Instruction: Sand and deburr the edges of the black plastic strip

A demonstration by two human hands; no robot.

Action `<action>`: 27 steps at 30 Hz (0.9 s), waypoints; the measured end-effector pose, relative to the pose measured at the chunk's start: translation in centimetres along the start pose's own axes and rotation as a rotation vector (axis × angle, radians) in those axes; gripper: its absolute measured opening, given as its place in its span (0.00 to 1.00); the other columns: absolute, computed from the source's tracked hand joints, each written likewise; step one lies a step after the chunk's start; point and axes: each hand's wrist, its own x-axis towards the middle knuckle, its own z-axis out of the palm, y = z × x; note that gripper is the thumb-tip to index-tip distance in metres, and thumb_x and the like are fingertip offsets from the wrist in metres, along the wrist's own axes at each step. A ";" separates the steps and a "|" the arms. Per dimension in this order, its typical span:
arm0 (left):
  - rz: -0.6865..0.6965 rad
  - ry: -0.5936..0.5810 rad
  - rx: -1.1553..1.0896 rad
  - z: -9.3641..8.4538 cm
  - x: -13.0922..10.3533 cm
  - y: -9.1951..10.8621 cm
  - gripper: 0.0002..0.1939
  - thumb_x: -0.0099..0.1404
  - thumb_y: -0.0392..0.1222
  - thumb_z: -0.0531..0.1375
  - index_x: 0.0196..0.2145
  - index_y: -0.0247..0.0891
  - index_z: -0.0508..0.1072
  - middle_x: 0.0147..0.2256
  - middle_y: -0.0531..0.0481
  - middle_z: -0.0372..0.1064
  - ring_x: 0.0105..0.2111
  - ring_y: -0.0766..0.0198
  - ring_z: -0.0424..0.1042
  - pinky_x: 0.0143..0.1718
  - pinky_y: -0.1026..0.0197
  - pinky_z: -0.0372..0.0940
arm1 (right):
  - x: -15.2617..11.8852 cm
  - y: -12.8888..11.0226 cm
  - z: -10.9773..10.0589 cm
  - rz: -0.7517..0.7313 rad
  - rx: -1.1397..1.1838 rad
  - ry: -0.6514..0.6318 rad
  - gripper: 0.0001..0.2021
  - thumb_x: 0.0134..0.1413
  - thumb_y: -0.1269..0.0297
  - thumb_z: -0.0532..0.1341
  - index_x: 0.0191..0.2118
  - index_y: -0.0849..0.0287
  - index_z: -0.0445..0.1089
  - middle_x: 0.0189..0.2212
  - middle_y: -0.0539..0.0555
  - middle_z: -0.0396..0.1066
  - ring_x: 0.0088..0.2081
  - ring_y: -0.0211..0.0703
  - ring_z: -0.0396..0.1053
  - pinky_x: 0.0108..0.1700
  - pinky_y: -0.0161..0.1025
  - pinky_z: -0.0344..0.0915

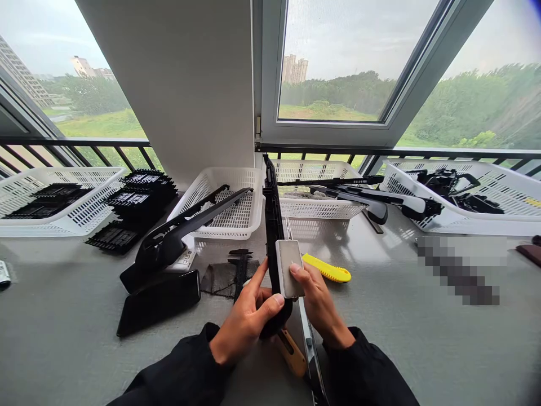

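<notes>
A long black plastic part (274, 220) stands up lengthwise in the middle of the view, its wide rounded end low and close to me. My left hand (251, 316) grips it near that end, forefinger stretched along its left side and thumb on its front. In my right hand (315, 293) is a pale grey rectangular block (289, 254), pinched with the thumb on its face and held against the right side of the black part. Beneath the hands lie an orange-handled tool (291, 352) and a long metal strip (310, 344).
Behind stand white baskets (257, 220), some with black parts. Left are stacked black pieces (139, 194), a black handle-like part (160, 245), a phone (158, 301) and calipers (240, 270) on a dark cloth. A yellow cutter (327, 269) lies right.
</notes>
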 end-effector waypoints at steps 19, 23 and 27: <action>-0.057 -0.083 0.023 0.0 0.1 0.8 0.63 0.68 0.62 0.70 0.81 0.31 0.38 0.24 0.57 0.68 0.20 0.67 0.63 0.21 0.68 0.60 | 0.1 0.7 -0.3 -0.013 -0.025 -0.017 0.28 0.63 0.33 0.60 0.30 0.57 0.65 0.24 0.47 0.59 0.26 0.37 0.54 0.26 0.34 0.56; -0.005 -0.032 0.012 -0.3 0.2 1.0 0.63 0.70 0.62 0.68 0.81 0.32 0.33 0.24 0.57 0.71 0.18 0.68 0.62 0.18 0.68 0.59 | 0.1 0.4 -0.2 -0.012 -0.049 -0.128 0.29 0.63 0.31 0.59 0.29 0.56 0.63 0.22 0.46 0.57 0.24 0.36 0.53 0.24 0.34 0.53; -0.064 -0.072 0.051 -0.3 0.2 0.8 0.62 0.69 0.64 0.68 0.81 0.33 0.37 0.24 0.58 0.69 0.18 0.68 0.62 0.17 0.68 0.60 | 0.2 0.4 -0.3 -0.016 -0.046 -0.061 0.30 0.62 0.31 0.60 0.29 0.57 0.64 0.22 0.46 0.57 0.24 0.36 0.53 0.25 0.34 0.55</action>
